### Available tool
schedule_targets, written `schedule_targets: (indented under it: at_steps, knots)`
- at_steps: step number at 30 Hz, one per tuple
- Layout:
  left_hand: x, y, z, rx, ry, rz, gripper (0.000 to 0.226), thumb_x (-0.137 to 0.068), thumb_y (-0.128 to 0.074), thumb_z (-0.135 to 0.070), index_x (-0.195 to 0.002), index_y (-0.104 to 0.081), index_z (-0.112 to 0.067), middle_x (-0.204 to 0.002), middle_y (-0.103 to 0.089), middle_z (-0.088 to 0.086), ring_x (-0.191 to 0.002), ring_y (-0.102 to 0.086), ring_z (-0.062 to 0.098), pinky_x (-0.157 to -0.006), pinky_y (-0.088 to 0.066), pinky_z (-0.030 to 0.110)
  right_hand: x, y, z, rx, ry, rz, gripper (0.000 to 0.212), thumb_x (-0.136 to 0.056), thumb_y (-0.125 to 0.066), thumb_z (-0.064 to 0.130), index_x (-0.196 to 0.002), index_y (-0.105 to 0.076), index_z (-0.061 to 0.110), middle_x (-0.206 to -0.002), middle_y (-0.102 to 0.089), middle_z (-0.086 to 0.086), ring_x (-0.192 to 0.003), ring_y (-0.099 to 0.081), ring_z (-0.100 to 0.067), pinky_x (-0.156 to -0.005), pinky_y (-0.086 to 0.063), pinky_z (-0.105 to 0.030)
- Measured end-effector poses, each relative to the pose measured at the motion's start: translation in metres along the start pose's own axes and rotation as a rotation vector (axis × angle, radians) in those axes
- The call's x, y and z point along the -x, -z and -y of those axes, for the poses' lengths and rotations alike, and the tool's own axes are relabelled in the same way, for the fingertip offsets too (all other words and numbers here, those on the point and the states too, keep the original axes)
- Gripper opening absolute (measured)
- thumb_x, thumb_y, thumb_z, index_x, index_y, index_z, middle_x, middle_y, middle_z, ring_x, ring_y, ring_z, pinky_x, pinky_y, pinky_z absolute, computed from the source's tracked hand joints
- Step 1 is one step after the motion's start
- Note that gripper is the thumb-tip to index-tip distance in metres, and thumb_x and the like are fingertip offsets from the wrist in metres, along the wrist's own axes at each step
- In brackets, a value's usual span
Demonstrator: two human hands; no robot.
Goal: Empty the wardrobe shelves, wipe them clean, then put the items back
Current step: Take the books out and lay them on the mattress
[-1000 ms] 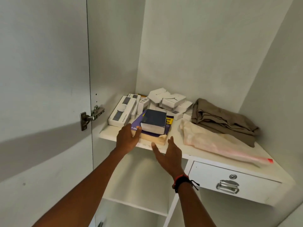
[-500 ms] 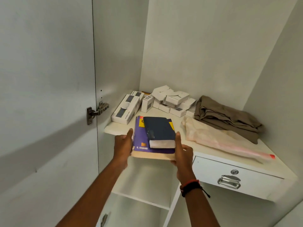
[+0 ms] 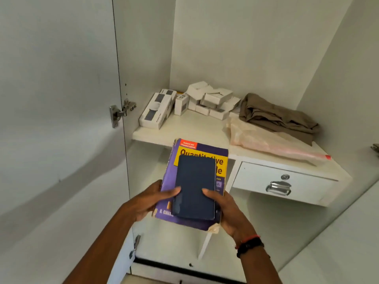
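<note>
I hold a stack of two books in front of the wardrobe, clear of the shelf [image 3: 184, 132]. A small dark blue book [image 3: 194, 187] lies on top of a larger purple book [image 3: 170, 171] with a yellow title panel. My left hand [image 3: 149, 199] grips the stack's left edge, thumb on the blue cover. My right hand [image 3: 227, 212] grips the right edge, thumb also on the blue cover. On the shelf remain several white boxes [image 3: 211, 99], a long white box [image 3: 155, 111], a folded brown cloth [image 3: 274, 115] and a clear plastic bag [image 3: 262, 140].
A white drawer [image 3: 283, 181] with a metal handle sits under the shelf's right part. The wardrobe door [image 3: 57, 119] stands open at the left on a metal hinge [image 3: 121, 111]. A lower compartment lies below the shelf.
My hands closed on the book stack, lifted it off the shelf's front edge and drew it toward me and down. The view has dropped closer to the shelf.
</note>
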State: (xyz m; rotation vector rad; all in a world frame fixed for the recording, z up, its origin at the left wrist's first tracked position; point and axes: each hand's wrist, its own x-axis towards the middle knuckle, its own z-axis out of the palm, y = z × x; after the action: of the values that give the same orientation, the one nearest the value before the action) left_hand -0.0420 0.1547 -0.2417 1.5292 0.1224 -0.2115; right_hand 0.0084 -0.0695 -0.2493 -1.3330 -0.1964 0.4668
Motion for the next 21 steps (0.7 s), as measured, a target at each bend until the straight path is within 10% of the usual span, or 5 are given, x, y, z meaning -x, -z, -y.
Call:
schedule_targets:
  at_steps: [8, 21]
  knots:
    - [0.062, -0.019, 0.102, 0.11, 0.135, -0.1, 0.12, -0.016, -0.089, -0.067, -0.119, -0.052, -0.016, -0.107, -0.072, 0.004, -0.089, -0.073, 0.025, -0.064, -0.059, 0.033, 0.068, -0.005, -0.089, -0.044, -0.253, -0.093, 0.059, -0.077, -0.078, 0.031, -0.13, -0.058, 0.013, -0.121, -0.069, -0.011, -0.111, -0.066, -0.031, -0.094, -0.054, -0.044]
    - [0.105, 0.023, 0.16, -0.188, 0.26, 0.254, 0.11, -0.019, -0.089, -0.067, -0.113, -0.049, -0.027, -0.106, -0.067, -0.006, -0.093, -0.07, 0.017, -0.071, -0.061, 0.039, 0.154, -0.06, -0.174, -0.217, -0.301, -0.239, 0.07, -0.072, -0.084, 0.035, -0.133, -0.056, 0.013, -0.131, -0.062, -0.012, -0.12, -0.06, -0.032, -0.1, -0.05, -0.047]
